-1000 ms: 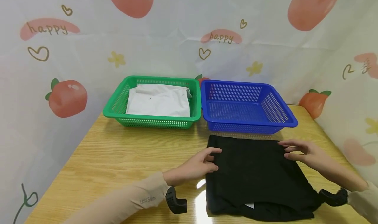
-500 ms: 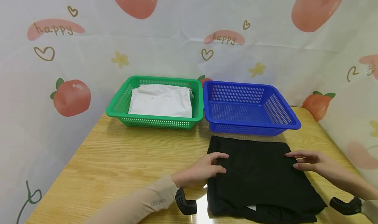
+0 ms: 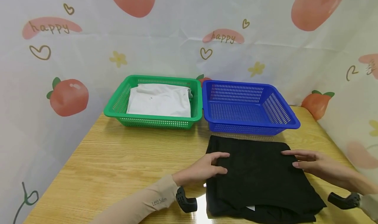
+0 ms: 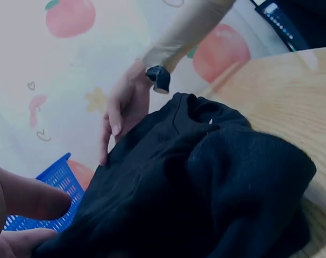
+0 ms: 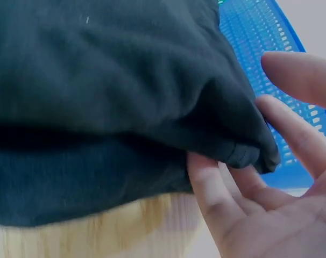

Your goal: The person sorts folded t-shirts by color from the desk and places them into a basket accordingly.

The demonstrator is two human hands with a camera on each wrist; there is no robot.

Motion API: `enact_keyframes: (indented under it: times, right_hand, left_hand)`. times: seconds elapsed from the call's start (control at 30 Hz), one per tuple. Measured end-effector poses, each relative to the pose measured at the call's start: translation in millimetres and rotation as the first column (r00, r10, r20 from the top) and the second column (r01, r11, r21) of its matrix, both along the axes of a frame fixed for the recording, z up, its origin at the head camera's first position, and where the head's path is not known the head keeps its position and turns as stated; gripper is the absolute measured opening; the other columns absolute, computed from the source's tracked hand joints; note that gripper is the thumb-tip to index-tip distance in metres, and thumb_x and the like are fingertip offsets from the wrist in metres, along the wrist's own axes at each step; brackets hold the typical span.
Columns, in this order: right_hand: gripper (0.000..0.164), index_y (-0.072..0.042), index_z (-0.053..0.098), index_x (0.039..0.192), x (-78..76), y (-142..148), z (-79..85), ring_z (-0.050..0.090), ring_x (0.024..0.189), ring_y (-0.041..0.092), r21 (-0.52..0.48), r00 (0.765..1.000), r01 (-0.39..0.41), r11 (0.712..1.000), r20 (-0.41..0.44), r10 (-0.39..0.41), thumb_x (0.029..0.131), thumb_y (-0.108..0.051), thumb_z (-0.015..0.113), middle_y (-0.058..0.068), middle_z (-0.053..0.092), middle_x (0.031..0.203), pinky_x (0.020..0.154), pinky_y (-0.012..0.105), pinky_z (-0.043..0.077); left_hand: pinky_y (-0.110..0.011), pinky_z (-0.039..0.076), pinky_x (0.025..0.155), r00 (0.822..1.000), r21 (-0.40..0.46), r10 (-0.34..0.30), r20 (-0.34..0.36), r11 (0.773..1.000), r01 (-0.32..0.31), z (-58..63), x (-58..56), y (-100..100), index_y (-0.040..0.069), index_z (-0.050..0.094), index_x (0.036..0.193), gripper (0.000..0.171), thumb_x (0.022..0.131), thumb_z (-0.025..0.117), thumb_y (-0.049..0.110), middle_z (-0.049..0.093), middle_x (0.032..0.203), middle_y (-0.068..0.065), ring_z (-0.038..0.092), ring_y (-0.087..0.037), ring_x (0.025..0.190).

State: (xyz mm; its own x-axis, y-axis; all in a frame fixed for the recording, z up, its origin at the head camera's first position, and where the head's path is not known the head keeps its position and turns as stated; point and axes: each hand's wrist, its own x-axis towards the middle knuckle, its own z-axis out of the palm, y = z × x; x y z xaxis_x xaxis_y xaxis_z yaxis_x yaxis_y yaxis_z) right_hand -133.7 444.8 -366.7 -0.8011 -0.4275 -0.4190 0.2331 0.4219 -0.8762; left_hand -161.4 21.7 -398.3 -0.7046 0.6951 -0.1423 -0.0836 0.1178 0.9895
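A black folded shirt (image 3: 257,174) lies on the table in the head view, with a small white label (image 3: 251,208) at its near edge. My left hand (image 3: 203,167) is at its left side, thumb and index finger extended over the cloth and apart. My right hand (image 3: 316,163) is at the upper right edge, its fingers reaching over the side. In the right wrist view, some fingers (image 5: 206,183) of that hand are tucked under a fold, the others spread outside it. The left wrist view shows the shirt (image 4: 152,183) bulging up in loose folds between the hands.
A blue basket (image 3: 251,123) stands just behind the shirt, nothing seen in it. Left of it, a green basket (image 3: 153,118) holds folded white cloth (image 3: 159,100). A printed curtain (image 3: 165,30) hangs behind the wooden table (image 3: 118,165) and along its right side.
My right hand has slid slightly toward me from the shirt's far right corner. My left hand has moved a little further right over the cloth. The shirt lies nearly as before.
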Motion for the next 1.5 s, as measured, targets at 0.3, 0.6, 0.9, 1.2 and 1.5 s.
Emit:
enact_keyframes:
  times: [0.3, 0.6, 0.9, 1.2, 1.5]
  right_hand:
    - [0.052, -0.011, 0.027, 0.157, -0.3, -8, 3.8, 0.036, 0.124, -0.014, -0.079, 0.992, -0.041, 0.996, 0.116, 0.051, 0.106, -0.008, 0.041, 0.016, -0.013, 0.159, 0.098, 0.029, 0.041]
    - [0.061, -0.010, 0.025, 0.157, 2.5, -13, -4.3, 0.020, 0.143, 0.010, -0.152, 0.994, -0.037, 0.988, 0.094, 0.052, 0.102, 0.001, 0.047, 0.005, 0.000, 0.162, 0.100, 0.034, 0.042]
    - [0.067, -0.006, 0.019, 0.157, 2.8, -14, -14.5, 0.046, 0.131, 0.022, -0.321, 0.987, -0.125, 0.939, 0.054, 0.150, 0.098, 0.012, 0.045, -0.001, 0.044, 0.149, 0.101, 0.038, 0.043]
    - [0.062, -0.007, 0.023, 0.156, 2.7, -15, -14.5, 0.049, 0.127, 0.030, -0.300, 0.993, -0.095, 0.949, 0.043, 0.113, 0.100, 0.010, 0.043, -0.004, 0.043, 0.147, 0.099, 0.042, 0.044]
    - [0.064, -0.006, 0.022, 0.156, 2.7, -16, -14.9, 0.048, 0.128, 0.029, -0.335, 0.990, -0.111, 0.936, 0.049, 0.135, 0.099, 0.012, 0.043, 0.000, 0.046, 0.146, 0.099, 0.043, 0.044]
  left_hand:
    - [-0.033, 0.054, 0.080, 0.998, 0.033, -0.034, 0.047, 0.999, 0.032, -2.3, -1.4, -1, 0.012, 0.049, 0.145, 0.056, 0.092, 0.064, 0.001, 0.067, 0.100, -0.006, 0.066, -0.017, 0.090]
    - [-0.026, 0.051, 0.076, 1.000, -0.019, -0.015, -0.012, 1.000, 0.015, -2.6, -2.2, -1, 0.013, 0.041, 0.149, 0.075, 0.084, 0.074, -0.001, 0.062, 0.109, -0.003, 0.050, -0.011, 0.053]
    - [-0.029, 0.051, 0.082, 1.000, -0.045, 0.026, -0.009, 0.999, -0.026, -5.0, -4.0, 1, 0.014, 0.036, 0.152, 0.086, 0.078, 0.080, 0.001, 0.064, 0.107, -0.004, 0.058, -0.012, 0.064]
    - [-0.030, 0.051, 0.086, 0.998, -0.060, 0.006, -0.061, 0.998, -0.010, -6.3, -7.5, 2, 0.015, 0.044, 0.148, 0.076, 0.082, 0.080, 0.005, 0.063, 0.118, 0.000, 0.059, -0.010, 0.104]
    - [-0.034, 0.056, 0.075, 0.999, -0.032, 0.028, -0.025, 0.999, -0.029, -4.8, -4.5, 3, 0.014, 0.044, 0.147, 0.070, 0.086, 0.075, 0.001, 0.060, 0.123, -0.008, 0.063, -0.022, 0.104]
